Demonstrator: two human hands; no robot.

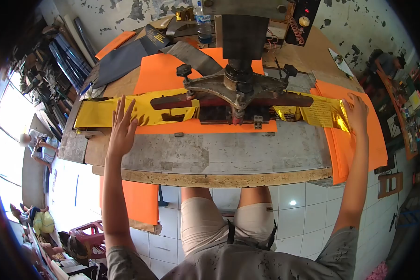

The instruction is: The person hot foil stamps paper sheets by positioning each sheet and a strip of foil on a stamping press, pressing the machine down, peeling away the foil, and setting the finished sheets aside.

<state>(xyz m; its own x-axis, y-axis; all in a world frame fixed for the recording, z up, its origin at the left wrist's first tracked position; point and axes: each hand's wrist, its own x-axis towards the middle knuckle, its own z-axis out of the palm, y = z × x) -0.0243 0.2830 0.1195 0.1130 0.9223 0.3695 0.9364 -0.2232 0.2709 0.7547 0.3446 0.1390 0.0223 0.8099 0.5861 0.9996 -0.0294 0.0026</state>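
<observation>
The left hand [122, 127] lies flat, grip released, fingers spread on the gold foil strip [140, 112] to keep it taut on the counter [219, 156]. The strip runs under the press head [238, 88]. The right hand [357, 112] pins its far end on the orange sheets [359, 149], also grasping nothing.

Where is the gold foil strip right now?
The gold foil strip lies across the bench under the press head, left hand on one end, right hand on the other.

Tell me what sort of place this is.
Probably a small print or foil-stamping workshop: a heavy metal press stands on a worn workbench, a gold foil strip runs under it, and stacks of orange paper lie beside it.
</observation>
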